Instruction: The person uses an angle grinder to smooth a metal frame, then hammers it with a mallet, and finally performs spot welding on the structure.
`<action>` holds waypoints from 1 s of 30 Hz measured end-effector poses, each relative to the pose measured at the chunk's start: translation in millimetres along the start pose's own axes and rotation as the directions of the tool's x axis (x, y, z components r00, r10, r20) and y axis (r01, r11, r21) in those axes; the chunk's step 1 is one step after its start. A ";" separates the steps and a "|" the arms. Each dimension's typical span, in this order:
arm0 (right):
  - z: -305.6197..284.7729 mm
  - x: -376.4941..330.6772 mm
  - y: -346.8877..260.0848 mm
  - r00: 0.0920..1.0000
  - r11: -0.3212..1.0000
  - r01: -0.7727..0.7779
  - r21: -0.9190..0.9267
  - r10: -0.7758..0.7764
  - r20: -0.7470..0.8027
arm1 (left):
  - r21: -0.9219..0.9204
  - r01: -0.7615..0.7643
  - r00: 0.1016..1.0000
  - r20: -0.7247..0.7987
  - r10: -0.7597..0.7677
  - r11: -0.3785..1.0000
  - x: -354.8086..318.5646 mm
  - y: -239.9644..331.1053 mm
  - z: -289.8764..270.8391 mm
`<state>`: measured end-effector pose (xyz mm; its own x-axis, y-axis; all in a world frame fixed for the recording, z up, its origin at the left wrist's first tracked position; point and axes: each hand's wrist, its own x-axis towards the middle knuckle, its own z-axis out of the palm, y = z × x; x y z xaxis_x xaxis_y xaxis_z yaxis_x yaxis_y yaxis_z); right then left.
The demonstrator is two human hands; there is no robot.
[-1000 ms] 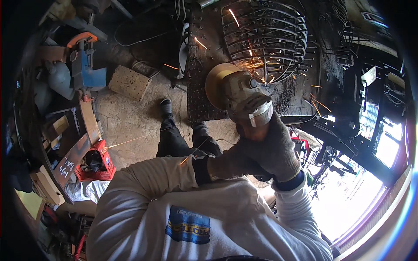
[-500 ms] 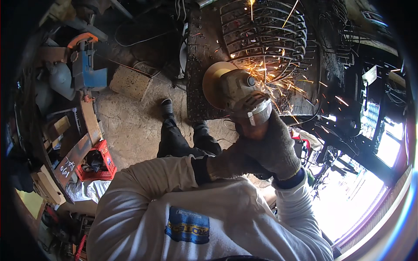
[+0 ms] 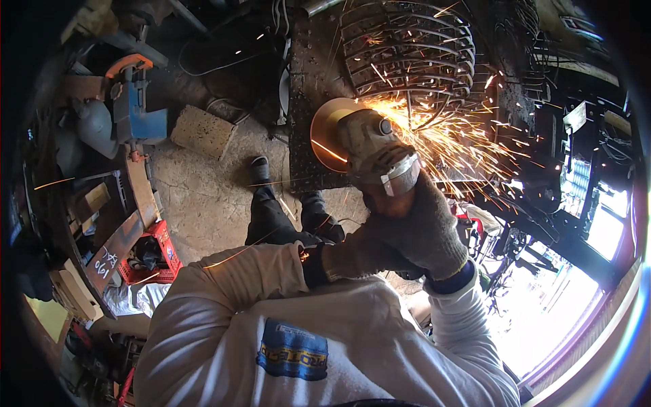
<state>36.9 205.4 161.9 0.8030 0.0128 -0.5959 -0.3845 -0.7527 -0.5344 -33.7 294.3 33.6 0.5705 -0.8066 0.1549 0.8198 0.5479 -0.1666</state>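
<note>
Grinder above near edge of table, just short of rod frame. Right hand gloved, wrapped round its body; left hand against right, fingers hidden, grip cannot be told. Disc could kick if it binds; loose glove knit could snag. Sparks could scorch sleeve; glow at left cuff. Lettering on blue-yellow shirt patch; white handwritten marks on board.
</note>
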 end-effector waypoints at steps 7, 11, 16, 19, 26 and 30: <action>-4.2 -2.1 -10.3 0.998 1.000 -0.023 -0.006 0.023 0.059 | 0.045 0.020 1.000 -0.009 -0.020 0.999 7.1 -6.8 -6.3; -4.4 -2.3 -9.2 1.000 0.996 -0.001 0.084 0.000 0.015 | 0.053 0.016 1.000 -0.013 -0.015 0.998 3.3 -2.5 -1.3; -3.9 0.7 -16.8 0.999 0.997 -0.034 -0.068 0.035 0.013 | 0.065 0.012 1.000 -0.021 -0.010 0.998 0.4 -0.5 -1.1; -1.4 2.6 -20.3 0.995 0.995 -0.097 0.009 0.097 0.012 | 0.070 0.010 1.000 -0.023 -0.009 0.997 -0.5 0.6 0.7; 1.8 1.6 -7.8 1.000 0.996 0.017 0.093 -0.016 -0.012 | 0.080 0.011 1.000 -0.026 -0.009 0.997 -3.4 1.7 1.2; -1.7 -0.2 -5.4 0.999 0.993 -0.028 0.115 0.024 0.031 | 0.088 0.023 0.999 -0.031 -0.020 0.996 0.7 -1.6 -2.1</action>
<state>39.6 208.3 165.9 0.7787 0.0150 -0.6272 -0.4564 -0.6724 -0.5827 -34.6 292.4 31.9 0.5518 -0.8240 0.1285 0.8339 0.5465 -0.0767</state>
